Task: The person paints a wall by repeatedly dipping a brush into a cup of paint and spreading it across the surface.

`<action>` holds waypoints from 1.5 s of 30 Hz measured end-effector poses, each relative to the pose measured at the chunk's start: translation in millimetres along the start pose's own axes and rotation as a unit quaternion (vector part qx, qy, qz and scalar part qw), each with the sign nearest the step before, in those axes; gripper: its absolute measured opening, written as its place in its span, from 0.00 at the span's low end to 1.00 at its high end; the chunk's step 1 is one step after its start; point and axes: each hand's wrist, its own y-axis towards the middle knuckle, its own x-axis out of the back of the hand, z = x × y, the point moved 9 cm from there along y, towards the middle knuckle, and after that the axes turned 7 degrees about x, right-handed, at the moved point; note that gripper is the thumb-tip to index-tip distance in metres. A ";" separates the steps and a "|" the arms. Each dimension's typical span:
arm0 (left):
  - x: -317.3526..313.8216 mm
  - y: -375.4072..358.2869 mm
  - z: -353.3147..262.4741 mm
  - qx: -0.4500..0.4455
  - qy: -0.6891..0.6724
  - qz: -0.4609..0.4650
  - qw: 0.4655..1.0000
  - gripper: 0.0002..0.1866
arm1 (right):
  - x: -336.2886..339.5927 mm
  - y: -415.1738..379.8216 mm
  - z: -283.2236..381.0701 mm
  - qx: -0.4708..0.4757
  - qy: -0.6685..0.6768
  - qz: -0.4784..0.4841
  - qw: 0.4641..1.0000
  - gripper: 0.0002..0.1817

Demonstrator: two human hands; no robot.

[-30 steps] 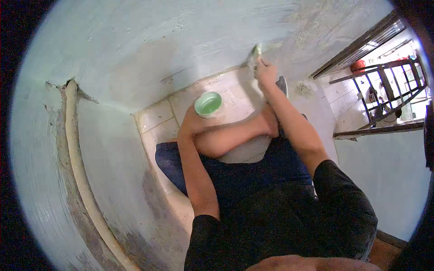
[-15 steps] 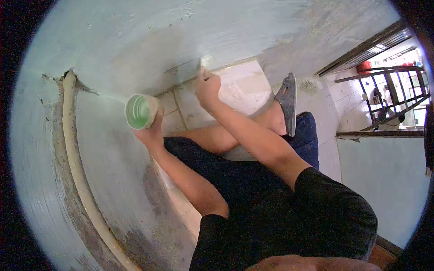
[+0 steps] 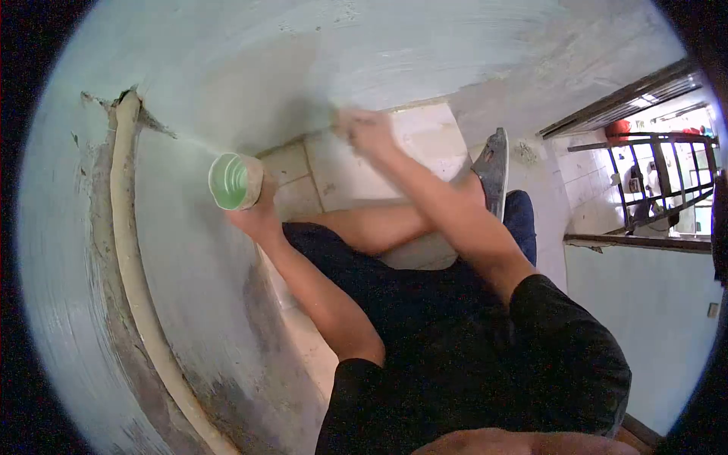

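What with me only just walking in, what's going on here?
A person in a black top is down low beside a patchy, pale blue wall. The left grip holds a cup with its green inside showing. The right grip is out near the foot of that wall, too blurred to tell what it holds. A beige pipe runs along the wall at the left of the view.
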 end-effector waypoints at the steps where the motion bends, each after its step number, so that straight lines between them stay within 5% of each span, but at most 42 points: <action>1: 0.6 0.2 3.7 0.002 0.001 -0.003 1.000 0.34 | 22.5 -5.8 14.1 0.002 0.007 -0.035 0.999 0.12; 8: -4.9 0.8 3.1 -0.008 -0.035 -0.044 0.998 0.38 | 114.6 -37.4 -8.5 -0.019 0.108 -0.277 0.955 0.20; 10: -7.4 1.9 3.3 -0.010 -0.019 -0.056 0.998 0.39 | 101.3 -40.6 0.6 0.024 -0.022 -0.325 0.945 0.20; 16: -3.3 1.0 4.0 0.006 -0.043 -0.085 0.995 0.43 | -57.2 -28.0 17.1 0.075 -0.147 -0.163 0.973 0.18; 18: 0.1 3.0 11.7 0.037 -0.110 -0.093 0.989 0.42 | -105.5 -37.4 29.1 0.198 -0.152 -0.082 0.965 0.18; 22: 11.5 -0.6 -19.2 -0.020 -0.045 -0.114 0.992 0.42 | -120.2 -27.7 11.4 0.020 -0.041 0.057 0.997 0.19; 26: 16.7 1.6 -5.9 -0.039 -0.030 -0.135 0.990 0.39 | -33.5 -12.6 16.4 -0.070 0.071 0.004 0.995 0.15; 28: 15.9 2.7 0.1 -0.033 -0.041 -0.124 0.991 0.41 | 16.0 -13.4 34.9 0.008 0.054 -0.046 0.997 0.12; 33: 6.8 -1.4 5.8 0.004 -0.087 -0.094 0.992 0.41 | 133.9 -23.3 4.3 -0.008 0.092 -0.192 0.977 0.15; 38: -1.1 0.7 8.6 0.018 -0.025 -0.093 0.995 0.41 | 191.8 -40.8 -6.7 0.070 0.084 -0.431 0.896 0.19; 41: -9.6 -2.5 -5.7 0.030 -0.023 -0.087 0.995 0.42 | 164.8 -17.5 -34.6 0.058 -0.060 -0.443 0.892 0.20; 43: -11.3 -3.5 -5.5 0.029 -0.041 -0.082 0.995 0.42 | 105.5 -9.9 -41.3 0.034 -0.068 -0.370 0.926 0.20; 45: -16.2 -3.1 -2.3 -0.022 -0.003 -0.055 0.998 0.41 | 39.8 -23.9 -25.4 0.105 -0.098 -0.315 0.938 0.19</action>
